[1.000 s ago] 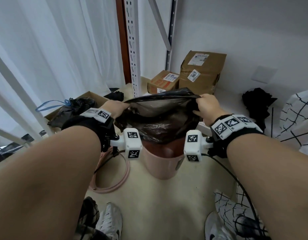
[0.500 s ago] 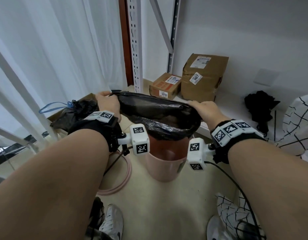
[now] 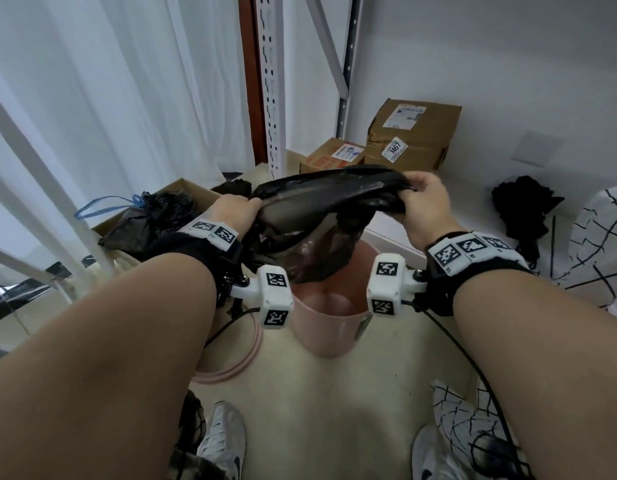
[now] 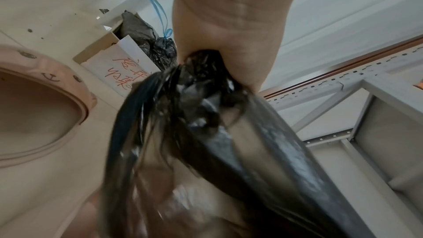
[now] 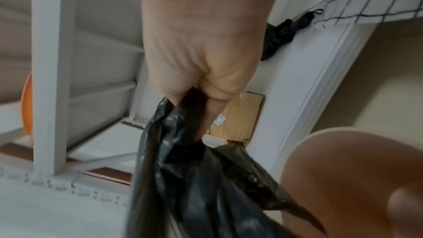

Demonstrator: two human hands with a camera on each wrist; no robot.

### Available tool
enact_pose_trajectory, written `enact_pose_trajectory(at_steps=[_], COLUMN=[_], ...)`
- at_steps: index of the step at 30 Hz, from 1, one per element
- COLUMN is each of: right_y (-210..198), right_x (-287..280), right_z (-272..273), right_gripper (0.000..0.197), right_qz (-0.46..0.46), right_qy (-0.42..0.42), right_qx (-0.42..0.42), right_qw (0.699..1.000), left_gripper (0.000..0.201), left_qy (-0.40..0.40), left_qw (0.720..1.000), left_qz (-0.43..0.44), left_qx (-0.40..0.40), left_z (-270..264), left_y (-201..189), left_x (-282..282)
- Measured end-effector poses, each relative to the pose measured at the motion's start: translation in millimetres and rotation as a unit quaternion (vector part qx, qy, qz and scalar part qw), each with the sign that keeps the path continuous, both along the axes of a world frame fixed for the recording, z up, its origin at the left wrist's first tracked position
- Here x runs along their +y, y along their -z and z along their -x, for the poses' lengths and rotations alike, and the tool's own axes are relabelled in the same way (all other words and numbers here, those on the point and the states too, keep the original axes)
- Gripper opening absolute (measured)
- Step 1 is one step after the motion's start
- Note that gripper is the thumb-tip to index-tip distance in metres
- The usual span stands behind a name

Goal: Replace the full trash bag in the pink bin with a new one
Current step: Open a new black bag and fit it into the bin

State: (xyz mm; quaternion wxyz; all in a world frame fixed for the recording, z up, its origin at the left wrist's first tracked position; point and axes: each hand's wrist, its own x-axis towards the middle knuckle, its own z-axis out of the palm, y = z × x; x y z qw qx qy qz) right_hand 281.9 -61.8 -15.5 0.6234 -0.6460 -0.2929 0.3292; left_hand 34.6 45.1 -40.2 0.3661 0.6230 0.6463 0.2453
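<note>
Head view, looking down past two bare forearms at a cream floor. At the far left hang white curtains (image 3: 92, 98). Below them sits an open cardboard box (image 3: 185, 188) holding a tied black trash bag (image 3: 151, 216) with a blue drawstring. A loose pink ring (image 3: 246, 355) lies on the floor just left of the bin.

The person's left hand (image 3: 234, 211) grips the left edge of a fresh black bag (image 3: 320, 199), the plastic bunched inside its curled fingers; the left wrist view shows the same clenched hold (image 4: 228, 42). The bag's mouth is stretched between both hands, held above the pink bin (image 3: 331, 327). Its body droops down into the bin's opening, while the near part of the bin's inside shows bare pink.

The right hand (image 3: 426, 206) grasps the bag's right edge, fingers wrapped around gathered plastic; the right wrist view confirms this (image 5: 206, 57).

Behind the bin stands a white perforated shelf post (image 3: 274, 81). Farther right, two brown parcels (image 3: 411, 133) rest against the wall. At the far right lies a black folded umbrella (image 3: 521, 209) beside a white cloth with black lines (image 3: 601, 230).
</note>
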Motion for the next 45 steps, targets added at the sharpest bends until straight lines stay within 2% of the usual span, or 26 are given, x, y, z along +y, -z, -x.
enact_pose_trajectory(at_steps=[3, 5, 7, 9, 11, 12, 14, 16, 17, 18, 19, 21, 23, 24, 26, 28, 30, 32, 34, 37, 39, 42, 45], right_y=[-4.6, -4.6, -4.6, -0.7, 2.8, 4.7, 5.3, 0.5, -2.9, -4.8, -6.6, -7.1, -3.1, 1.4, 9.1, 14.3, 15.3, 12.9, 10.9, 14.9, 16.1, 5.3, 2.0], right_x=[-0.4, -1.6, -2.1, 0.6, 4.9, 7.5, 10.6, 12.1, 13.0, 14.8, 15.2, 13.6, 10.4, 9.0, 4.3, 0.4, 0.2, 0.6, 2.6, 10.5, 12.4, 9.8, 11.3], right_z=[-3.2, -2.9, 0.2, 1.5, 5.3, 7.2, 9.4, 10.5, 10.6, 9.4, 8.8, 6.7, 2.1, -2.3, -8.3, -13.5, -15.0, -12.8, -10.5, -10.5, -8.5, 0.3, 0.5], right_gripper=[0.032, 0.030, 0.023, 0.015, 0.018, 0.016, 0.022, 0.020, 0.019, 0.017, 0.014, 0.008, 0.013, 0.016, 0.018, 0.027, 0.032, 0.030, 0.028, 0.028, 0.022, 0.021, 0.020], right_qz=[-0.034, 0.009, 0.069, 0.102, 0.114, 0.115, 0.104, 0.054, 0.029, 0.008, -0.008, -0.018, 0.018, 0.060, 0.177, 0.258, 0.280, 0.264, 0.228, 0.159, 0.119, 0.026, -0.038], right_qy=[0.039, 0.021, 0.029, 0.032, 0.011, 0.000, 0.011, 0.026, 0.030, 0.028, 0.023, 0.001, -0.025, -0.042, -0.056, -0.042, -0.009, 0.019, 0.051, 0.069, 0.066, 0.072, 0.094], right_qx=[0.093, 0.122, 0.134, 0.100, 0.054, 0.040, 0.028, 0.053, 0.070, 0.071, 0.059, 0.012, -0.130, -0.227, -0.382, -0.431, -0.434, -0.412, -0.367, -0.230, -0.121, 0.044, 0.113], right_qw=[0.994, 0.992, 0.988, 0.989, 0.992, 0.993, 0.994, 0.997, 0.997, 0.997, 0.998, 1.000, 0.991, 0.971, 0.905, 0.863, 0.856, 0.872, 0.901, 0.958, 0.983, 0.996, 0.988], left_gripper=[0.020, 0.019, 0.030, 0.037, 0.037, 0.033, 0.021, 0.067, 0.078, 0.077, 0.067, 0.039, 0.029, 0.030, 0.033, 0.032, 0.029, 0.024, 0.022, 0.023, 0.025, 0.027, 0.025], left_qy=[-0.022, -0.050, -0.064, -0.045, -0.051, -0.061, -0.034, 0.011, 0.022, 0.024, 0.018, 0.014, 0.000, -0.011, -0.038, -0.029, -0.023, -0.033, -0.034, -0.030, -0.022, -0.005, -0.027], left_qw=[0.999, 0.998, 0.997, 0.997, 0.991, 0.981, 0.977, 0.995, 0.996, 0.990, 0.981, 0.967, 0.966, 0.970, 0.977, 0.980, 0.978, 0.972, 0.970, 0.958, 0.939, 0.897, 0.856], left_qz=[-0.037, -0.047, -0.045, -0.037, -0.066, -0.082, -0.089, -0.072, -0.082, -0.110, -0.138, -0.186, -0.199, -0.198, -0.198, -0.196, -0.174, -0.145, -0.121, -0.071, -0.021, 0.036, 0.058], left_qx=[-0.021, -0.007, -0.025, -0.046, -0.105, -0.163, -0.189, -0.074, 0.013, 0.087, 0.133, 0.171, 0.162, 0.139, 0.074, -0.013, -0.112, -0.184, -0.207, -0.275, -0.344, -0.441, -0.513], left_z=[3.2, 3.7, 3.2, 0.7, -2.8, -5.3, -10.3, -12.7, -13.1, -13.4, -12.8, -8.4, -1.9, 2.1, 8.5, 8.6, 4.3, -1.2, -5.0, -13.2, -19.1, -22.7, -22.3], left_y=[4.0, 2.7, -2.0, -5.9, -7.9, -7.0, -7.4, -5.9, -5.2, -3.4, -1.6, -4.6, -4.9, -5.7, -8.3, -9.4, -14.5, -21.3, -24.5, -25.2, -25.8, -31.3, -34.2], left_x=[-0.3, -1.6, -4.2, -6.5, -8.4, -7.3, -9.6, -10.5, -11.1, -11.2, -11.4, -14.3, -10.4, -8.5, -7.2, -7.3, -7.7, -7.0, -5.0, -8.0, -10.2, -14.4, -14.6])
